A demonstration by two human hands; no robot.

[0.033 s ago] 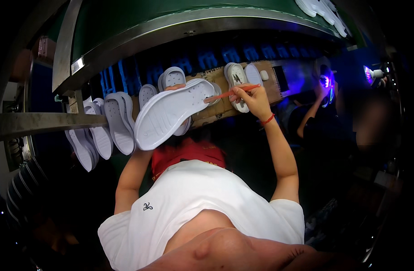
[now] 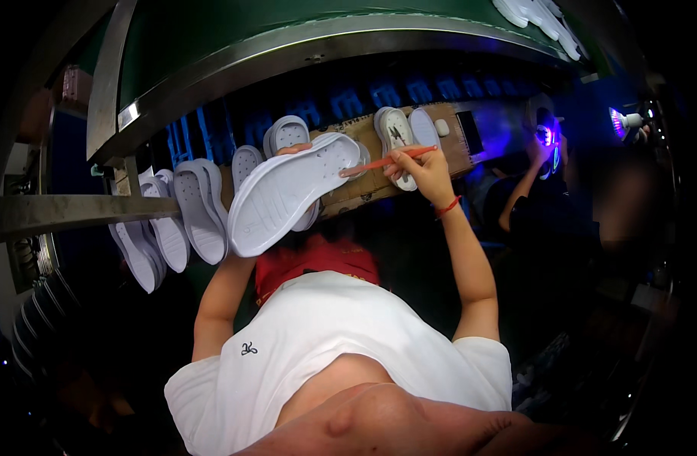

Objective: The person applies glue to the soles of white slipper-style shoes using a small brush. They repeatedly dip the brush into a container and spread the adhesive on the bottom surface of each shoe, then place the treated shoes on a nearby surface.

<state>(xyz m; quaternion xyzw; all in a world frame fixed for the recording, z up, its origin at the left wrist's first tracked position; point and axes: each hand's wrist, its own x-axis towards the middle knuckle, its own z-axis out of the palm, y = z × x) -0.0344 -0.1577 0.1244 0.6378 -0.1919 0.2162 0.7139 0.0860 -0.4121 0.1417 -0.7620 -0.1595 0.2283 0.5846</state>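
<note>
A large white shoe sole (image 2: pixel 284 197) is tilted in front of me, its inner face with small holes turned up. My left hand (image 2: pixel 294 149) grips it from behind; only some fingers show at its edges, the rest is hidden under the sole. Between the fingertips of my right hand (image 2: pixel 426 172) is an orange-red brush (image 2: pixel 379 163). Its tip touches, or is very close to, the holed area of the sole near the right edge. A red cord circles my right wrist.
More white soles (image 2: pixel 200 209) stand in a row at the left, by a metal frame (image 2: pixel 82 213). Cardboard (image 2: pixel 356 196) beyond my hands bears more soles (image 2: pixel 398 137), a small white case (image 2: pixel 441 127) and a dark phone-like slab (image 2: pixel 469 132). A co-worker's hand (image 2: pixel 542 152) is at far right, under violet light.
The brush tip has shifted slightly left and nearer to me across the sole. My left hand and the sole have hardly moved.
</note>
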